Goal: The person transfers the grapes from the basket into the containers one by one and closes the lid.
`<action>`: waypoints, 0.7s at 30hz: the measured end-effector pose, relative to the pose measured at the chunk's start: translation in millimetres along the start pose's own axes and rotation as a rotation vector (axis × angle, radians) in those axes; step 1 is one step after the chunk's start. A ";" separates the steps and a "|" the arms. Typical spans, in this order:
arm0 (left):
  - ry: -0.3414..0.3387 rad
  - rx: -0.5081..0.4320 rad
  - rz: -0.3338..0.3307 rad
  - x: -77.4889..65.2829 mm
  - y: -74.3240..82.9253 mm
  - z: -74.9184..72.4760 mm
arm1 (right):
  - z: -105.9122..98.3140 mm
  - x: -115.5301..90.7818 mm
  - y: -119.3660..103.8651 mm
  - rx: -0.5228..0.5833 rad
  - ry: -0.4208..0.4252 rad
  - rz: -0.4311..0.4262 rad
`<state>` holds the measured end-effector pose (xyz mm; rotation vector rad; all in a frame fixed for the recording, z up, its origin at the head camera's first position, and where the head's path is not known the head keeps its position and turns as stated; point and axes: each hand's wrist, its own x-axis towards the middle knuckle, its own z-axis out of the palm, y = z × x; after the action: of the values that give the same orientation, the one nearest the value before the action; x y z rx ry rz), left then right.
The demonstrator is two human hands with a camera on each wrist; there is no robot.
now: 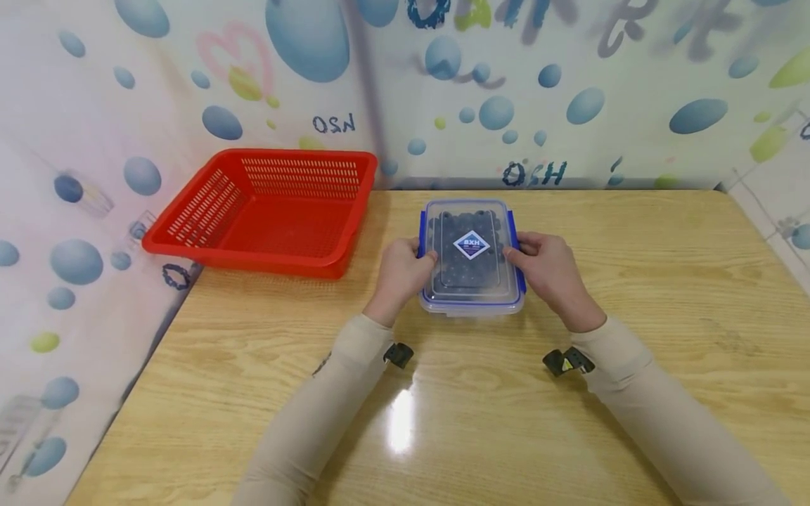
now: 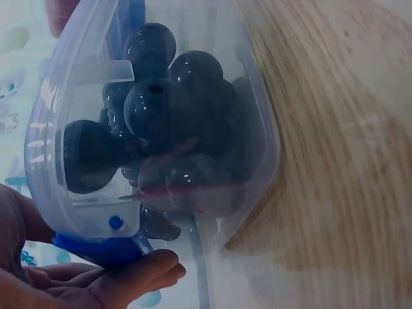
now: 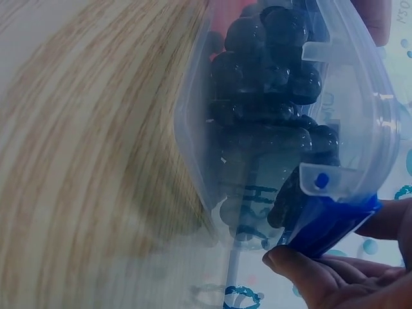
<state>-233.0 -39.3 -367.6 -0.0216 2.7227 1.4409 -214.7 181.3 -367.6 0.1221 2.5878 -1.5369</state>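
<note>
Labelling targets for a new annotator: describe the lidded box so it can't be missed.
On the wooden table, right of the red basket, sits a clear plastic box full of dark blueberries. Both hands hold its sides. Only it has blue side clips and a diamond label.

Wooden counter (image 1: 664, 295) with a pale, glossy grain; a bright patch of reflected light lies on its near centre. Behind and to the left, a wall covering (image 1: 569, 84) printed with blue bubbles of varied size, scattered green spots, a pink heart outline and dark lettering. A grey vertical seam (image 1: 373, 105) marks the corner where the two walls meet. At the far right edge, a strip of pale tiled surface (image 1: 775, 204) borders the counter.
</note>
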 end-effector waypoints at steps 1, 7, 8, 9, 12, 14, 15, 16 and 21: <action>0.004 0.018 0.015 0.0 0.2 -0.2 | 0.3 0.0 -0.1 -0.004 0.001 0.001; -0.016 0.080 0.051 2.4 -2.8 1.6 | 1.8 2.4 1.5 -0.020 -0.001 0.010; -0.027 0.093 0.056 2.8 -3.7 2.6 | 2.0 2.8 2.1 -0.025 0.000 0.009; -0.039 0.113 0.062 3.2 -4.7 3.7 | 2.1 3.4 3.0 -0.032 -0.001 0.006; -0.072 0.160 0.096 3.8 -7.9 8.2 | 2.2 4.8 6.3 -0.061 -0.003 -0.004; -0.080 0.169 0.116 3.3 -10.5 11.1 | 2.9 4.6 9.1 -0.074 -0.008 -0.007; -0.084 0.168 0.122 3.3 -11.9 12.6 | 3.0 4.4 10.5 -0.079 -0.010 -0.006; -0.086 0.163 0.129 3.2 -12.7 13.5 | 2.9 4.4 11.9 -0.085 -0.012 -0.008; -0.104 0.171 0.132 6.2 -14.8 11.5 | -5.6 3.9 16.6 -0.163 -0.039 -0.028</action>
<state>-238.1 -38.0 -386.7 0.2387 2.7963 1.1940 -216.7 194.1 -380.0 0.0391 2.6818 -1.3157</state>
